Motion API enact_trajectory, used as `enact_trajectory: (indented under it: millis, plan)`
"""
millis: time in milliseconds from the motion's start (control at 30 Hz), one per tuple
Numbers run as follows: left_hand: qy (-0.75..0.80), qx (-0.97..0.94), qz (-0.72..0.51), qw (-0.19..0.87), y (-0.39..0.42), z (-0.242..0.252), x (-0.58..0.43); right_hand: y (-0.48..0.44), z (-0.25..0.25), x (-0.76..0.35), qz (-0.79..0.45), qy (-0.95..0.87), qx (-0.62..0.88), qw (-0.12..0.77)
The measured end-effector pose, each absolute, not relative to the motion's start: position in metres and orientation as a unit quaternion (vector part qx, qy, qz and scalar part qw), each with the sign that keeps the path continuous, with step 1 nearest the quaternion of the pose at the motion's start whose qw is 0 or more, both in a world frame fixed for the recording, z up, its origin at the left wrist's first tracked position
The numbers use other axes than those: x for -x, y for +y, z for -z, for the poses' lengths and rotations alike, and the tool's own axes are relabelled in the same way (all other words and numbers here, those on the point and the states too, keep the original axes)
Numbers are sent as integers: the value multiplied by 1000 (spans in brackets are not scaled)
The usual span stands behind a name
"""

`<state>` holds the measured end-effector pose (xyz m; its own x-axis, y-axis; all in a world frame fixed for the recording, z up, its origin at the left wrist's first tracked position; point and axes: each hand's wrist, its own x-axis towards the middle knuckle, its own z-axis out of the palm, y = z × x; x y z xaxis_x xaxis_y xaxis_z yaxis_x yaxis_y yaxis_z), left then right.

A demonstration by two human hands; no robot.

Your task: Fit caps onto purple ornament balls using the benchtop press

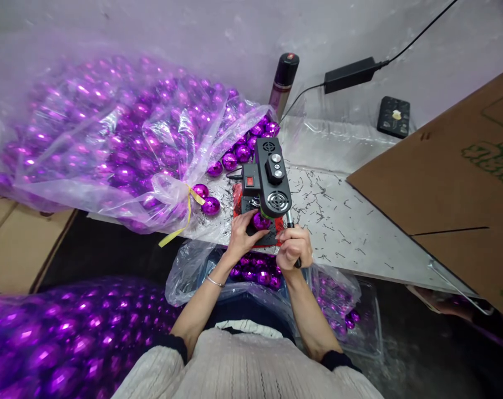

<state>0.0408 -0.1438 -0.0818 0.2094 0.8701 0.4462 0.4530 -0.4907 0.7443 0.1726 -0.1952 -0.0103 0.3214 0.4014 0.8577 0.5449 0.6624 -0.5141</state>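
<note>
A black tabletop machine [272, 177] with a red switch and round vents stands on the worktable. Under its front end sits a shiny purple faceted ball [261, 220], held between the thumb and fingers of my left hand [243, 237]. My right hand [294, 247] is wrapped round the machine's lever handle [298, 262], which has a metal shaft and a black grip. Below my hands, in front of the table, a plastic-lined container holds several more purple balls [257, 271]. Loose purple balls [211, 206] lie left of the machine.
A big clear bag [110, 127] full of purple balls fills the left, tied with yellow ribbon. Another heap [68, 338] lies lower left. Behind stand a spray can [283, 83], a black power adapter [350, 75] and a small dark box [394, 116]. A cardboard box [446, 183] leans in from the right.
</note>
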Motion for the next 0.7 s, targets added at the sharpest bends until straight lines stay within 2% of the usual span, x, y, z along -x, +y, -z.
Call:
enact_trajectory:
  millis: [333, 467, 567, 700]
  plan:
    - [447, -732, -428, 284, -142, 80, -41, -190, 26, -164, 5, -531, 389, 753]
    - [454, -727, -421, 298, -141, 76, -43, -191, 32, -166, 20, -552, 385, 739]
    - [451, -728, -418, 302, -138, 73, -44, -195, 17, -170, 15, -554, 404, 728]
    - [431, -741, -429, 283, -149, 74, -40, -199, -30, -174, 4, -540, 455, 708]
